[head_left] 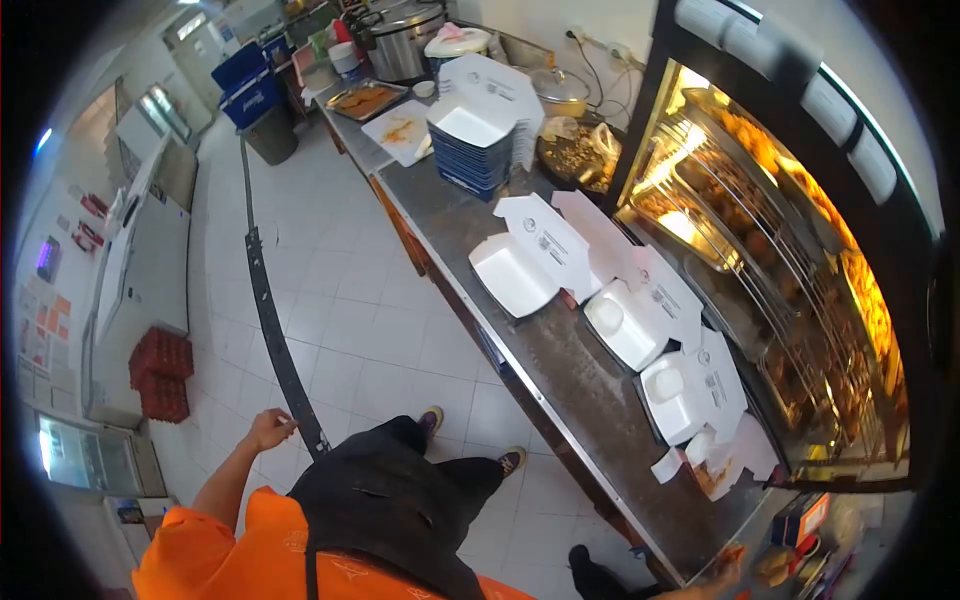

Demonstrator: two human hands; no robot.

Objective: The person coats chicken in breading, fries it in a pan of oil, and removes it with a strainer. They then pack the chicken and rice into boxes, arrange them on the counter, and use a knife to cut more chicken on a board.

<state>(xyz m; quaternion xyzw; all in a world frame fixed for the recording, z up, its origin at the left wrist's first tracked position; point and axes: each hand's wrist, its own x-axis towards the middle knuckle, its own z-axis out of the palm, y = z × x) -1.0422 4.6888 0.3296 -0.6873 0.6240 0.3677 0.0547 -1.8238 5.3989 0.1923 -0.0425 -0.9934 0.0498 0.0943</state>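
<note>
My left hand [270, 428] hangs at my side over the white tiled floor, away from the counter, fingers loosely apart and holding nothing. My right hand [727, 570] shows only in part at the near end of the steel counter [560, 370]; its grip is too small to make out. On the counter lie three open white food boxes [515, 270] [625, 325] [675, 385] in a row, two with a white mound inside. A further open box [715, 468] nearest me holds some browned food. I wear an orange shirt and a black apron.
A lit display case [770, 250] with fried food runs along the counter's right. A stack of boxes [470, 140], food trays [365, 98] and a large pot [400, 40] stand at the far end. Red crates [160, 372], a white chest freezer [140, 260] and blue crates [250, 85] line the left.
</note>
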